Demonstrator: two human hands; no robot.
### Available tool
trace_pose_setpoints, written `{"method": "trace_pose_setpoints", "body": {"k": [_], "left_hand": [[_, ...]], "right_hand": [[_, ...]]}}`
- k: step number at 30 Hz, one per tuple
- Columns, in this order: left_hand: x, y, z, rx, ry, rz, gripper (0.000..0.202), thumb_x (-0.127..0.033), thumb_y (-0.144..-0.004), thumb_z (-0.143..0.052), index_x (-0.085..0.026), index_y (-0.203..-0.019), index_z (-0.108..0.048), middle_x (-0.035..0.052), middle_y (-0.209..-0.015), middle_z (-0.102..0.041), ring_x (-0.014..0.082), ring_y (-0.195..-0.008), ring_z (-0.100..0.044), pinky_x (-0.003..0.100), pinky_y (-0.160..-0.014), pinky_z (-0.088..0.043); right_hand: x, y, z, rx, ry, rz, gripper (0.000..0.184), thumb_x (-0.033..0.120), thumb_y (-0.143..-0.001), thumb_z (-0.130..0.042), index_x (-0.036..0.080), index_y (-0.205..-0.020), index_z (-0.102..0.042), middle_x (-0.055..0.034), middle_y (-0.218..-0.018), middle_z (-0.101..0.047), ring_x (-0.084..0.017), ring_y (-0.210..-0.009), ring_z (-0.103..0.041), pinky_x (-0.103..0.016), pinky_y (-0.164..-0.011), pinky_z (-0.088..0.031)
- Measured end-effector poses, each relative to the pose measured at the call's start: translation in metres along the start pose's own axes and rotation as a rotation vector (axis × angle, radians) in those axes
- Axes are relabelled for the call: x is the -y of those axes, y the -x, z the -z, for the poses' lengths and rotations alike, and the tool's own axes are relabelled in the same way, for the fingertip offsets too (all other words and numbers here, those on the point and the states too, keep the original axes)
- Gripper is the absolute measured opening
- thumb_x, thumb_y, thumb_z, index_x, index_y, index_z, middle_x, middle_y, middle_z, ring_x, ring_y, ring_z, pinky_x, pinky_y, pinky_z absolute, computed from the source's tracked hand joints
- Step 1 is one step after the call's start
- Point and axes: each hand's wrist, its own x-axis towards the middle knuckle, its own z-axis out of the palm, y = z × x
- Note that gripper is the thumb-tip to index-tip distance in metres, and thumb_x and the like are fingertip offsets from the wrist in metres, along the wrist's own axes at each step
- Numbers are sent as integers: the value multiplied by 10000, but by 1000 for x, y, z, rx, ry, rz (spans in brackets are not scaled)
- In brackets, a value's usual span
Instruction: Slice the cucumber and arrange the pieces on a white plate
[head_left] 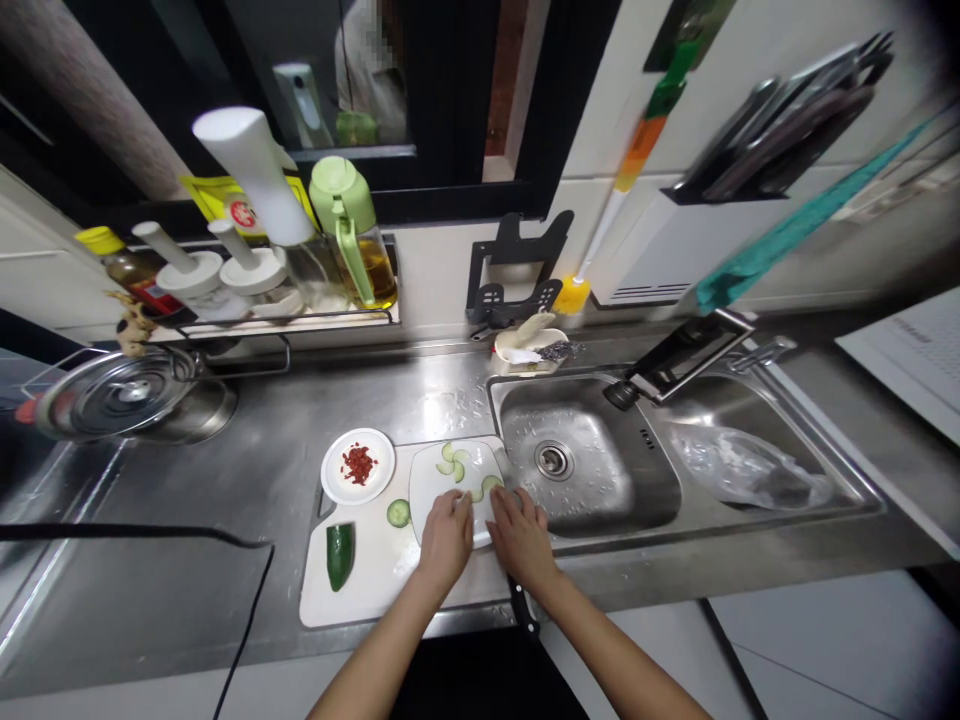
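A white squarish plate rests on a pale cutting board, with several thin cucumber slices laid in curved shapes on it. My left hand is over the plate's front part, its fingers closed at the edge of a cucumber slice. Beside it, my right hand has its fingers stretched out and slightly apart, the tips near another slice at the plate's right side. On the board lie a round cucumber slice and a dark green cucumber piece.
A small white plate holds chopped red bits. Below my right hand, a black-handled knife sticks out past the board's edge. The sink is at the right, with a plastic bag in its second basin. Condiments stand on a rack.
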Motion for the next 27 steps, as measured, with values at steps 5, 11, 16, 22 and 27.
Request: {"method": "trace_pose_setpoints", "body": {"k": [5, 11, 16, 22, 27], "left_hand": [[27, 14, 32, -164, 60, 144, 290, -196, -868, -421, -165, -1083, -614, 99, -1027, -604, 198, -964, -565, 352, -885, -476], [70, 36, 56, -194, 13, 420, 283, -224, -837, -458, -153, -1056, -623, 104, -997, -616, 215, -895, -596, 363, -857, -480], [77, 41, 52, -130, -52, 517, 322, -228, -824, -484, -126, -1101, -613, 121, -1016, -614, 218, -894, -598, 341, -853, -471], [76, 39, 50, -80, -64, 532, 317, -230, -833, -478, -136, -1098, -624, 112, -988, -638, 217, -907, -603, 321, -855, -454], [76, 39, 52, -34, -63, 546, 309, -235, -843, -470, -144, -1092, -630, 114, -972, -658, 220, -926, -603, 309, -829, -438]], "right_hand": [[2, 6, 6, -41, -64, -1, 340, 275, -885, -475, 201, -1201, -578, -105, -1235, -568, -301, -1165, -403, -427, -890, -331], [13, 19, 5, -45, -160, -2, 268, 271, -891, -457, 216, -1100, -615, -76, -1193, -582, -300, -1160, -393, -442, -893, -332], [23, 22, -2, -48, -185, 15, 243, 261, -886, -459, 232, -1062, -624, -79, -1173, -578, -291, -1163, -392, -442, -886, -343], [29, 20, 0, -51, -195, 24, 241, 259, -889, -447, 233, -1049, -626, -86, -1167, -577, -291, -1160, -393, -451, -879, -348], [31, 22, 3, -22, -186, 28, 239, 253, -889, -459, 238, -1061, -622, -82, -1174, -577, -295, -1171, -389, -448, -867, -353]]}}
